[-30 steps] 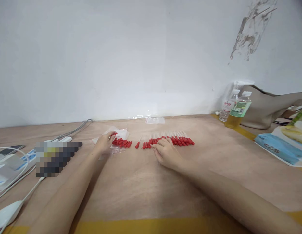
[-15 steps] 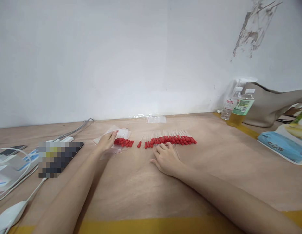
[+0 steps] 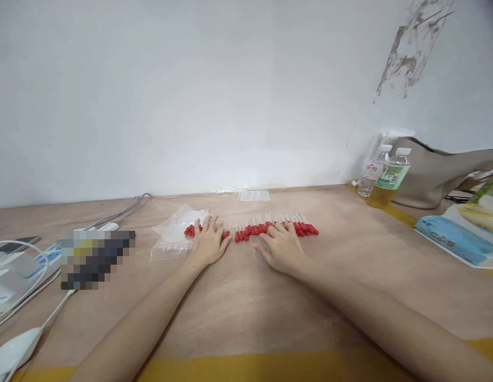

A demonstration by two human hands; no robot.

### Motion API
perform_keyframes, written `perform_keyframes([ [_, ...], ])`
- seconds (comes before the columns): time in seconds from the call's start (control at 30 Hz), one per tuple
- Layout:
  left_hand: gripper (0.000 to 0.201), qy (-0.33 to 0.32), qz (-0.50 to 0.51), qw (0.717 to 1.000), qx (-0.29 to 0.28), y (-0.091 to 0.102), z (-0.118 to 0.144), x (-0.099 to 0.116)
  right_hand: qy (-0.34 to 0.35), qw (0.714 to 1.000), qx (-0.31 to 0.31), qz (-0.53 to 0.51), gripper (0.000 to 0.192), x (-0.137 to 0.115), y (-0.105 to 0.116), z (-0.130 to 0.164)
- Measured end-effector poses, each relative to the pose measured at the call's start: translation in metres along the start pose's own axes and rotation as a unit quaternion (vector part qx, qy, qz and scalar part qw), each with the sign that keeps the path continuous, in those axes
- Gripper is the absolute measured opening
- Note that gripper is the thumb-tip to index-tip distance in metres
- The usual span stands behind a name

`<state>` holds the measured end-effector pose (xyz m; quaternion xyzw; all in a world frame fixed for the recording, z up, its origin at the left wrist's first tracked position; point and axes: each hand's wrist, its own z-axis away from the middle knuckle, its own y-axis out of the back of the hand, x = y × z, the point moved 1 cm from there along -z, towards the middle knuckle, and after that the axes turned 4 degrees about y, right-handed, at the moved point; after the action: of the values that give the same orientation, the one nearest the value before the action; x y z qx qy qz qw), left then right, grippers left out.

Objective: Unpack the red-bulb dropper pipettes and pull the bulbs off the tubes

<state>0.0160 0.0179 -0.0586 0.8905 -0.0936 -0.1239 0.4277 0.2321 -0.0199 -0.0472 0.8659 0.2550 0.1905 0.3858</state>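
At frame centre, the left hand and right hand lay flat, fingers spread, on the red-capped droppers beside the plastic bags.

A plain, makeshift packing or assembly workroom, by the look of it: a long worktop covered in brown paper and edged with yellow tape stands against a bare white wall with scuffed, peeling paint at the far right. Power strips and cables crowd the left end; drink bottles and a beige bag sit far right.
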Motion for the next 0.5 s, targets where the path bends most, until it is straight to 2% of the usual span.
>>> perform_keyframes([
  [0.13,0.023,0.032,0.012,0.999,0.034,-0.002,0.001,0.001,-0.012,0.999,0.047,-0.004,0.028,0.02,0.003,0.019],
  [0.27,0.019,0.073,0.039,0.992,0.09,0.007,0.011,0.005,-0.006,0.994,0.106,-0.023,0.019,0.029,0.0,0.04],
  [0.4,0.014,0.011,0.081,0.992,0.097,0.02,0.023,0.014,0.001,0.988,0.152,-0.033,0.034,0.029,0.004,0.044],
  [0.5,0.011,-0.062,0.122,0.988,0.069,0.028,0.026,0.023,0.025,0.989,0.141,-0.03,0.047,0.026,0.009,0.042],
])
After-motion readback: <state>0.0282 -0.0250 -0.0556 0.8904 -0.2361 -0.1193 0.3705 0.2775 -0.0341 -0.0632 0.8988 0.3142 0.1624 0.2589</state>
